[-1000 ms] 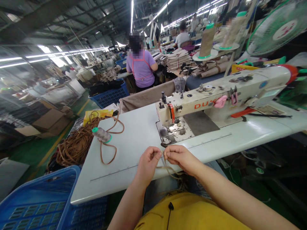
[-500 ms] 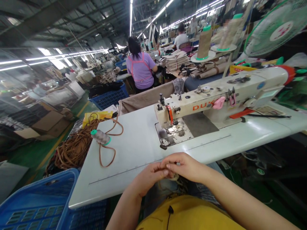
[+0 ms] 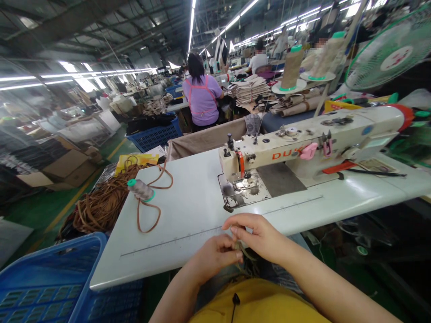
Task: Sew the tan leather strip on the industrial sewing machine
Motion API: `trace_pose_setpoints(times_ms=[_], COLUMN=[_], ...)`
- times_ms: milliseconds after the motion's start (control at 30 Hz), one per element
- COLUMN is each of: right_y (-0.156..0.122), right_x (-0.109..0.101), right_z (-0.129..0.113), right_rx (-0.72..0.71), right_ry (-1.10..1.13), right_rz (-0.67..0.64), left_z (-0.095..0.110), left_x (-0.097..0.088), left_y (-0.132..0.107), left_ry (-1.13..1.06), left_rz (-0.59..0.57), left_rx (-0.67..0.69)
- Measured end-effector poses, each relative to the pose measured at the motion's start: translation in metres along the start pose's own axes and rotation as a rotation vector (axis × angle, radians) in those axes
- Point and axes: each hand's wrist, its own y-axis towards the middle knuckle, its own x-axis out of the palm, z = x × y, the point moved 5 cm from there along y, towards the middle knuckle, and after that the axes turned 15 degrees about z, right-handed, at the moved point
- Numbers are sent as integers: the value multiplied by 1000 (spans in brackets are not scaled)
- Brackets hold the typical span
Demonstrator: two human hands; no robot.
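Observation:
Above my lap, at the table's near edge, my two hands are close together. My left hand (image 3: 218, 255) is closed, its thumb and fingers pinching a thin, pale greenish strip (image 3: 239, 247). My right hand (image 3: 255, 234) curves over from the other side; its index finger and thumb are bent towards the left fingertips, and the strip runs beneath them. The right hand's lower fingers are hidden. More strip ends hang below, dim against my lap. Just beyond my hands is the white sewing table (image 3: 188, 202), with a sewing machine (image 3: 279, 150) on it.
A grey thread cone (image 3: 143, 190) and a looped brown cord (image 3: 148, 217) are on the table's left part. Beside it lies a heap of brown cords (image 3: 97, 202), and a blue crate (image 3: 43, 278) stands lower left. Beyond the table sits a co-worker (image 3: 204, 98). A fan (image 3: 390, 54) is at right.
My fingers have drawn slightly apart. The left hand sits a little lower, and more of the pale strip shows between the hands. The view has shifted slightly.

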Motion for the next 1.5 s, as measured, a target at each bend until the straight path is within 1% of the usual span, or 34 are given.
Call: trace_pose_setpoints(times_ms=[67, 133, 233, 300, 333, 400, 533, 600, 700, 733, 800, 867, 933, 967, 1033, 1100, 1200, 1267, 1300, 1367, 1500], right_y=[1, 2, 3, 1, 0, -2, -9, -12, -13, -13, -14, -13, -10, -6, 6, 22, 47, 62, 68, 75, 69], right_x=[-4, -11, -25, -30, -31, -28, -11, -4, 1, 2, 5, 6, 4, -1, -23, -56, -113, -141, -150, -157, -152], right_z=[1, -2, -10, -11, -9, -3, 13, 20, 26, 27, 26, 24, 27, 31, 45, 63, 91, 108, 115, 125, 128], right_rx=[-9, -74, -189, -183, -155, -76, 44, 80, 116, 122, 128, 115, 93, 78, 33, -55, -195, -204, -207, -208, -200], right_ry=[-12, -49, -121, -135, -136, -144, -149, -107, -41, -26, 2, 16, 16, 1, -79, -262, -658, -733, -757, -785, -824], right_rz=[35, 91, 228, 272, 265, 207, 55, 48, 65, 54, 20, -40, -73, -56, 65, 239, 468, 514, 513, 488, 484], left_z=[5, 9, 11, 12, 12, 13, 19, 19, 16, 15, 16, 20, 24, 25, 27, 28, 29, 28, 27, 26, 14], left_x=[1, 1, -2, -5, -6, -6, -8, -8, -4, -3, -2, -6, -16, -22, -37, -53, -79, -96, -104, -120, -145], left_y=[-4, -6, -4, -2, 0, 1, 4, 4, 0, -2, -5, -8, -11, -12, -15, -20, -28, -34, -36, -40, -39], left_ry=[-58, -234, -496, -557, -559, -531, -409, -322, -203, -193, -239, -327, -405, -441, -526, -612, -697, -729, -745, -774, -794], left_rz=[-28, -8, 119, 212, 244, 283, 323, 295, 191, 160, 138, 189, 321, 400, 535, 619, 714, 792, 830, 898, 1008], left_rx=[-50, -106, -136, -110, -98, -71, 22, 48, 12, 0, 19, 86, 164, 194, 252, 300, 343, 362, 378, 414, 452])
